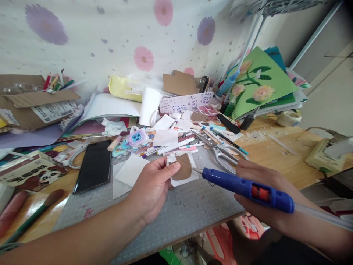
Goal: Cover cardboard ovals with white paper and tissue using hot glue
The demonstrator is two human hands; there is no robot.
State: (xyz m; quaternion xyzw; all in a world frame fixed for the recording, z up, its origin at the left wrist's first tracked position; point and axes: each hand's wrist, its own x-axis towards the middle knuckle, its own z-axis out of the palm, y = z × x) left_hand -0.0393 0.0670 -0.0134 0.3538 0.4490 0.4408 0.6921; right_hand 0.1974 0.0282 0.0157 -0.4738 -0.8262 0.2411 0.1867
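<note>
Fingers (169,170) of the left hand (153,189) are pinched on the near edge of a small paper piece (183,167), brown over a white backing, held just above the grey cutting mat (182,211); the thumb lies on top, and the fingers behind the piece are hidden by it. Right hand (259,176), wrapped around the body of a blue glue gun (242,186), is largely covered by the gun, so only the knuckles above and the palm edge below show. The metal nozzle (195,170) points left and ends just beside the right edge of the paper piece; whether it touches cannot be told. A clear glue stick (322,216) leaves the rear of the gun and is cut off at the frame edge. Scissors (220,151), a row of pens (176,147) and a dark phone (93,165) lie on the far part of the mat. The wooden surface (275,143) beyond is crowded with paper scraps too small to identify, and a green flower card (256,84) leans at the back right.
</note>
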